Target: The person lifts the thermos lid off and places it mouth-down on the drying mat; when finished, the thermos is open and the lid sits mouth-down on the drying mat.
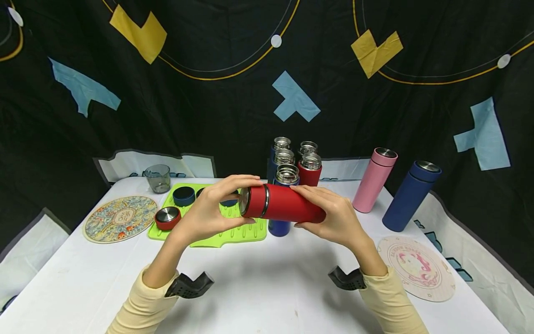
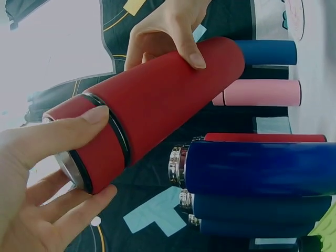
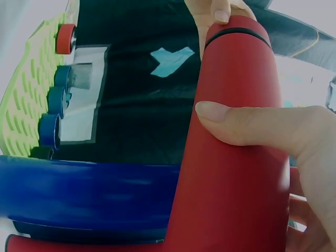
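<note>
A red thermos bottle is held nearly level above the table, its capped end to the left. My left hand grips the red cap, thumb on one side and fingers on the other, as the left wrist view shows. Around the body's lower end my right hand is wrapped; its thumb lies along the side in the right wrist view. The cap sits against the body at a dark ring. Just behind the bottle stand several uncapped bottles, among them a blue bottle and a red bottle.
A green drying mat at left carries a red cap and several blue caps. Nearby are a glass cup and a patterned round mat. At right stand capped pink and navy bottles, near a pink round mat.
</note>
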A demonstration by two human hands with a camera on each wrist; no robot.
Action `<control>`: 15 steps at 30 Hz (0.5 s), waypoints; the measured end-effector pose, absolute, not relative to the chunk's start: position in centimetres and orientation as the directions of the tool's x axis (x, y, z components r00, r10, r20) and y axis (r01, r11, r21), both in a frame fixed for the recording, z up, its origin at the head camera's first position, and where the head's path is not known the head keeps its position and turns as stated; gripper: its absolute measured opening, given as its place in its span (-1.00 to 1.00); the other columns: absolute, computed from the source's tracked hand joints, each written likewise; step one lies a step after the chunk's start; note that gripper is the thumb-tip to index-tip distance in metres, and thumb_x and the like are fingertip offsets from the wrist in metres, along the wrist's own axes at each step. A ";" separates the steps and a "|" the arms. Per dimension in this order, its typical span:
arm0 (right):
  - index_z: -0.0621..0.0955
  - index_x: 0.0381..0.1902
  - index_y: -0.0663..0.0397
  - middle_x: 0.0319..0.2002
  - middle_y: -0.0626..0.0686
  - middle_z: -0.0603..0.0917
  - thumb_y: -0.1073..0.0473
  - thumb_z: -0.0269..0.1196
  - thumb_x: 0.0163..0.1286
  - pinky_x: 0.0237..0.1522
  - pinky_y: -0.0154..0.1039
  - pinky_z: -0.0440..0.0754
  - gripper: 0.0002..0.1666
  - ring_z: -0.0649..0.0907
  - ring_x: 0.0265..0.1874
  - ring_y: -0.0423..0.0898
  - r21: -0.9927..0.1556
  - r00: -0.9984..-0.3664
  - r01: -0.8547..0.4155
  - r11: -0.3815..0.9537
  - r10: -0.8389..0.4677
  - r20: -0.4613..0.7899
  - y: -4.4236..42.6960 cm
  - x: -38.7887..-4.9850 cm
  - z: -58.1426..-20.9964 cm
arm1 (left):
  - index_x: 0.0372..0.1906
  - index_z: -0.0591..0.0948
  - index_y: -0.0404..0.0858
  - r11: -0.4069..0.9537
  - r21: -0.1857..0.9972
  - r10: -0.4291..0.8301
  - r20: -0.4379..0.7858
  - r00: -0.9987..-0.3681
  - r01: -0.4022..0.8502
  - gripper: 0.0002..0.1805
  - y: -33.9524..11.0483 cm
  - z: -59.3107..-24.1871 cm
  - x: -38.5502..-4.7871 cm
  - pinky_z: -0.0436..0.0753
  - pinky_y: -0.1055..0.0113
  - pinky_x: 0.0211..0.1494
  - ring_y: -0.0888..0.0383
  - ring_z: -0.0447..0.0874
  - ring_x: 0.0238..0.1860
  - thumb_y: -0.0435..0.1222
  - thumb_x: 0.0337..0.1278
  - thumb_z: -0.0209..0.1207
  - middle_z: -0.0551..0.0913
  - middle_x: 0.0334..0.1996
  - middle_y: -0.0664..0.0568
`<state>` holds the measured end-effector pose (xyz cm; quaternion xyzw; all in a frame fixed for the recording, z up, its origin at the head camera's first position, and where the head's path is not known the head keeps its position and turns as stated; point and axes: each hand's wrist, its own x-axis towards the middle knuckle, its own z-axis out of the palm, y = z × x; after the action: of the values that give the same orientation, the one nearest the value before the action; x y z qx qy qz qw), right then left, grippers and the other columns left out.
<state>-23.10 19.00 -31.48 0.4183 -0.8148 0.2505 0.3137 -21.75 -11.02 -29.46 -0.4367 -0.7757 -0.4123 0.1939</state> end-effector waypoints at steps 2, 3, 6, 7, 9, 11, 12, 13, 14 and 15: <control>0.54 0.26 -0.09 0.14 0.04 0.61 0.13 0.62 -0.19 0.01 0.06 0.62 -0.05 0.60 0.09 0.04 -0.134 -0.448 -0.837 0.530 -0.525 0.724 19.0 -23.1 -31.4 | 0.28 0.46 -0.09 0.294 0.488 0.497 0.657 -0.567 0.822 -0.19 -11.0 -29.5 -21.7 0.68 0.19 -0.06 0.06 0.46 0.17 -0.38 -0.23 0.52 0.47 0.20 0.02; 0.54 0.26 -0.08 0.14 0.04 0.61 0.13 0.62 -0.19 0.01 0.06 0.62 -0.05 0.60 0.09 0.04 -0.124 -0.442 -0.837 0.534 -0.524 0.727 19.0 -23.1 -31.4 | 0.27 0.46 -0.07 0.304 0.501 0.483 0.652 -0.585 0.810 -0.19 -11.0 -29.5 -21.7 0.69 0.19 -0.08 0.06 0.48 0.14 -0.35 -0.22 0.52 0.49 0.18 0.02; 0.54 0.25 -0.08 0.14 0.04 0.61 0.12 0.62 -0.18 -0.02 0.08 0.63 -0.06 0.60 0.09 0.06 -0.076 -0.417 -0.827 0.556 -0.519 0.746 18.9 -23.1 -31.3 | 0.28 0.46 -0.03 0.341 0.554 0.431 0.626 -0.650 0.760 -0.22 -11.0 -29.5 -21.6 0.70 0.23 -0.14 0.06 0.56 0.03 -0.27 -0.17 0.51 0.53 0.13 0.03; 0.54 0.26 -0.08 0.15 0.04 0.60 0.12 0.62 -0.18 -0.02 0.08 0.63 -0.06 0.60 0.10 0.07 -0.060 -0.411 -0.822 0.566 -0.516 0.752 18.9 -23.2 -31.3 | 0.28 0.47 -0.02 0.351 0.571 0.414 0.616 -0.670 0.742 -0.22 -11.1 -29.5 -21.6 0.70 0.25 -0.15 0.06 0.59 0.01 -0.25 -0.16 0.51 0.54 0.12 0.02; 0.54 0.26 -0.08 0.15 0.04 0.60 0.12 0.62 -0.18 -0.03 0.10 0.63 -0.06 0.59 0.10 0.07 -0.036 -0.401 -0.810 0.585 -0.508 0.763 18.9 -23.3 -31.3 | 0.28 0.47 -0.01 0.368 0.594 0.387 0.602 -0.699 0.715 -0.23 -11.1 -29.5 -21.5 0.70 0.26 -0.15 0.06 0.60 -0.02 -0.22 -0.15 0.51 0.55 0.10 0.01; 0.54 0.26 -0.08 0.15 0.04 0.60 0.13 0.63 -0.19 -0.04 0.10 0.63 -0.05 0.59 0.10 0.07 -0.023 -0.397 -0.800 0.599 -0.500 0.769 19.0 -23.4 -31.3 | 0.28 0.47 -0.01 0.380 0.610 0.367 0.590 -0.719 0.695 -0.24 -11.3 -29.4 -21.5 0.70 0.27 -0.15 0.06 0.60 -0.03 -0.21 -0.14 0.50 0.55 0.09 0.01; 0.54 0.26 -0.07 0.16 0.04 0.60 0.14 0.63 -0.20 -0.05 0.10 0.64 -0.04 0.59 0.10 0.08 -0.024 -0.399 -0.798 0.602 -0.498 0.770 19.0 -23.4 -31.3 | 0.28 0.47 -0.01 0.385 0.615 0.361 0.585 -0.726 0.688 -0.24 -11.4 -29.4 -21.5 0.70 0.26 -0.15 0.06 0.60 -0.02 -0.21 -0.14 0.50 0.55 0.09 0.00; 0.53 0.27 -0.07 0.16 0.04 0.60 0.15 0.63 -0.21 -0.05 0.10 0.64 -0.03 0.59 0.10 0.08 -0.030 -0.404 -0.797 0.603 -0.495 0.769 19.1 -23.5 -31.4 | 0.28 0.47 -0.01 0.389 0.618 0.357 0.582 -0.730 0.683 -0.23 -11.4 -29.4 -21.5 0.70 0.26 -0.14 0.06 0.59 -0.02 -0.21 -0.15 0.50 0.55 0.08 0.00; 0.52 0.27 -0.05 0.16 0.05 0.60 0.15 0.63 -0.20 -0.05 0.10 0.64 -0.02 0.59 0.09 0.08 -0.038 -0.407 -0.798 0.601 -0.493 0.769 19.2 -23.5 -31.4 | 0.28 0.47 -0.01 0.392 0.619 0.357 0.580 -0.733 0.681 -0.23 -11.6 -29.3 -21.6 0.70 0.26 -0.14 0.06 0.58 -0.03 -0.20 -0.15 0.51 0.55 0.08 0.00; 0.51 0.28 -0.04 0.15 0.06 0.60 0.16 0.63 -0.21 -0.04 0.09 0.64 0.00 0.60 0.09 0.08 -0.050 -0.414 -0.800 0.598 -0.490 0.767 19.2 -23.6 -31.5 | 0.28 0.47 -0.01 0.393 0.620 0.356 0.578 -0.734 0.679 -0.23 -11.7 -29.3 -21.6 0.70 0.26 -0.14 0.06 0.58 -0.03 -0.21 -0.15 0.51 0.55 0.07 0.00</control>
<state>-23.55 19.22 -31.48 0.3962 -0.8141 0.2101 0.3690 -21.58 -11.68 -29.31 -0.3174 -0.8151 -0.4503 0.1791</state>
